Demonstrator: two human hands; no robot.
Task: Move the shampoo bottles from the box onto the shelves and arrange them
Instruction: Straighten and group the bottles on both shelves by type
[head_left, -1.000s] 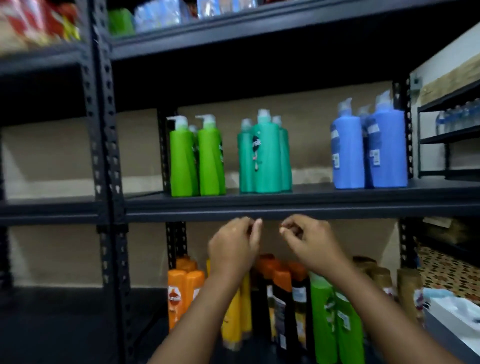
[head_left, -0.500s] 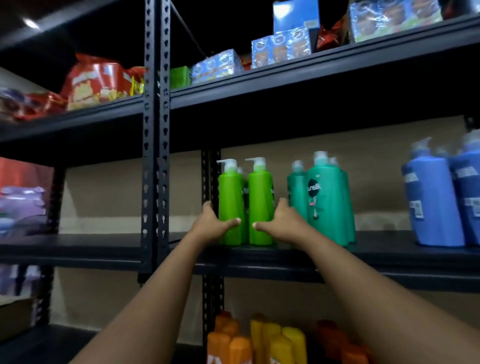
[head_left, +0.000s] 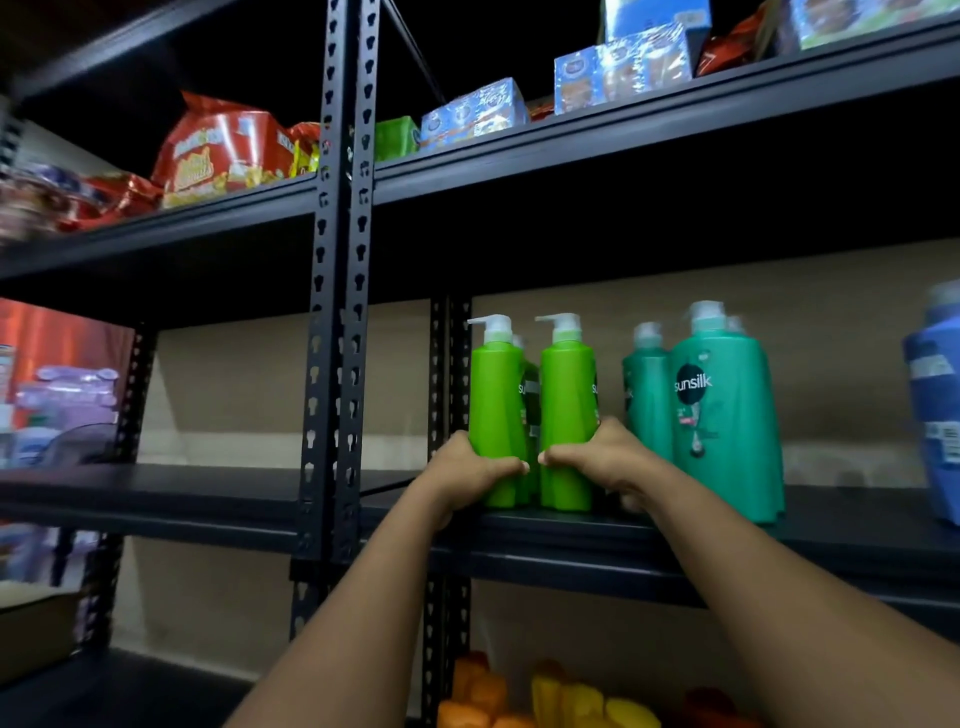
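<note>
Two bright green pump bottles stand side by side on the middle shelf (head_left: 831, 525). My left hand (head_left: 467, 470) grips the base of the left green bottle (head_left: 496, 395). My right hand (head_left: 597, 460) grips the base of the right green bottle (head_left: 566, 400). More green bottles stand partly hidden behind them. To their right stand teal Sunsilk bottles (head_left: 722, 415), and a blue bottle (head_left: 935, 405) shows at the right edge. The box is out of view.
Black upright posts (head_left: 337, 312) split the rack just left of the green bottles. The top shelf carries red snack bags (head_left: 218, 150) and blue cartons (head_left: 623, 67). Orange and yellow bottles (head_left: 545, 696) crowd the shelf below. The middle shelf left of the posts (head_left: 182, 483) is bare.
Both hands rose from below the shelf edge to the two green bottles and closed round their bases. The view tilted upward and nearer to the shelf.
</note>
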